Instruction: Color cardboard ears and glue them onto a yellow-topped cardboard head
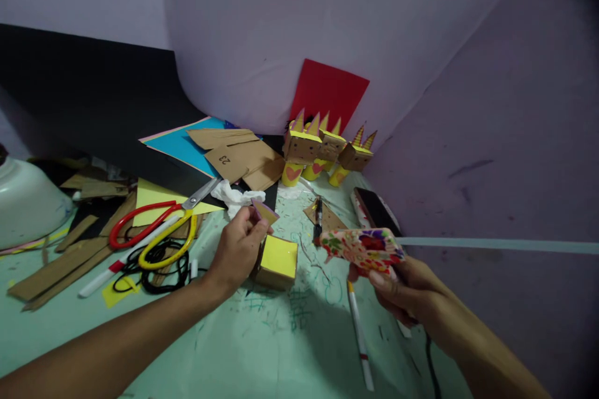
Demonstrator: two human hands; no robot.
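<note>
In my left hand (241, 243) a small cardboard triangle with a purple edge (265, 212) is pinched between thumb and fingers. Just below those fingertips stands a small cardboard box with a yellow top (279, 257); whether the hand touches it I cannot tell. My right hand (405, 290) is wrapped round a flower-patterned hot glue gun (362, 244), its nozzle pointing left towards the box. A long pale glue stick (496, 243) sticks out of its back to the right. Under the gun lies a white marker with an orange tip (359, 336).
Large scissors with red and yellow handles (168, 224), black cord (163, 271) and cardboard strips (70, 268) lie at left. Several cardboard figures with pointed horns (304, 146) stand at the back near a red sheet (330, 93). A phone (374, 207) lies right.
</note>
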